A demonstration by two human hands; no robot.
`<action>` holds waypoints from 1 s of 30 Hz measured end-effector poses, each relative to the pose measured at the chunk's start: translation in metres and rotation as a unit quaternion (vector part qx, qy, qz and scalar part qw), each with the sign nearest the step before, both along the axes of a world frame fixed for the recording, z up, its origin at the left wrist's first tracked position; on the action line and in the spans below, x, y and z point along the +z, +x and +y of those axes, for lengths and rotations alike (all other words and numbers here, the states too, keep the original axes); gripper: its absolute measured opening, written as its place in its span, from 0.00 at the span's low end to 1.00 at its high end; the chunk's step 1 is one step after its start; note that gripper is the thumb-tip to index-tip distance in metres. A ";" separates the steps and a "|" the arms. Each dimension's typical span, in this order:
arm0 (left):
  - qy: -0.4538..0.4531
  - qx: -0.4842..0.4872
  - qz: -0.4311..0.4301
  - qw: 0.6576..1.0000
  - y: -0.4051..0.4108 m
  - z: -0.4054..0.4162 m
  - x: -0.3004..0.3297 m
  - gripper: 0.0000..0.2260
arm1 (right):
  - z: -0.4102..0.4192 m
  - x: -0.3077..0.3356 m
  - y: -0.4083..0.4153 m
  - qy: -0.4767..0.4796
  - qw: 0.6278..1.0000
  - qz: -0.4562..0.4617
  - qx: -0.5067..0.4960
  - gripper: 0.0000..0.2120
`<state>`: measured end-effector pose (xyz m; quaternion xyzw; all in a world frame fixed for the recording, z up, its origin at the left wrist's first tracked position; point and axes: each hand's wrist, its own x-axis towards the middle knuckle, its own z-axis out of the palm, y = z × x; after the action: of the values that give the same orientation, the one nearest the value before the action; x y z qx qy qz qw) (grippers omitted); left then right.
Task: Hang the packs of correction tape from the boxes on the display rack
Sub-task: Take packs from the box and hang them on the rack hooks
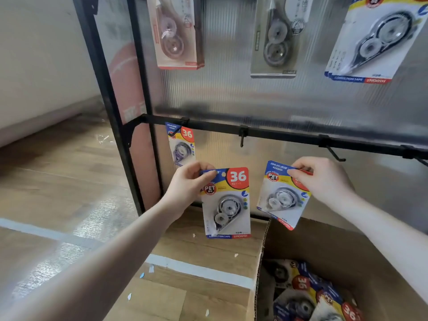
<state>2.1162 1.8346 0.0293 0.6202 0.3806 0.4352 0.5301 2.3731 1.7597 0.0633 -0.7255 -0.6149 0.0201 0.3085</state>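
Head view: While both arms reach forward and down, each hand holds one pack in front of the rack's lower rail [278, 133].
Left hand [185, 184]: thumb and fingers pinch the top left corner of a pack [227, 205]; the card hangs upright, its hang hole uncovered beside the red "36".
Right hand [324, 179]: fingers curl over the top edge of a second pack [281, 195], which tilts with its bottom swung to the right.
Hooks: a bare hook [242, 137] sits on the rail above and between the two packs; another bare hook [335, 154] juts out above the right hand.
Hung pack [181, 144]: one matching card already hangs at the rail's left end, just above the left hand.
Box [324, 286]: an open carton at lower right, more packs loose inside.
Upper row: other correction tape cards hang higher on the rack.
Step in hand: judged as carrying two packs up to the hooks; neither is on one yet.
Next move: likely lift each card, line its hole with a hook tip, and slide it on; the tilted card needs straightening first.
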 end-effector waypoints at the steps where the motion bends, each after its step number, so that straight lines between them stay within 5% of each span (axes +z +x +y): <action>1: -0.003 0.007 0.005 1.000 -0.006 0.002 -0.004 0.03 | 0.005 -0.002 -0.005 0.001 1.000 -0.002 0.005 0.06; 30: -0.236 0.047 -0.159 0.958 -0.050 0.035 -0.031 0.03 | 0.097 0.003 -0.073 0.096 0.994 -0.014 0.052 0.09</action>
<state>2.0662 1.8697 -0.0020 0.3818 0.4115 0.4506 0.6942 2.3001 1.8570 0.0658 -0.6596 -0.6551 -0.0329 0.3669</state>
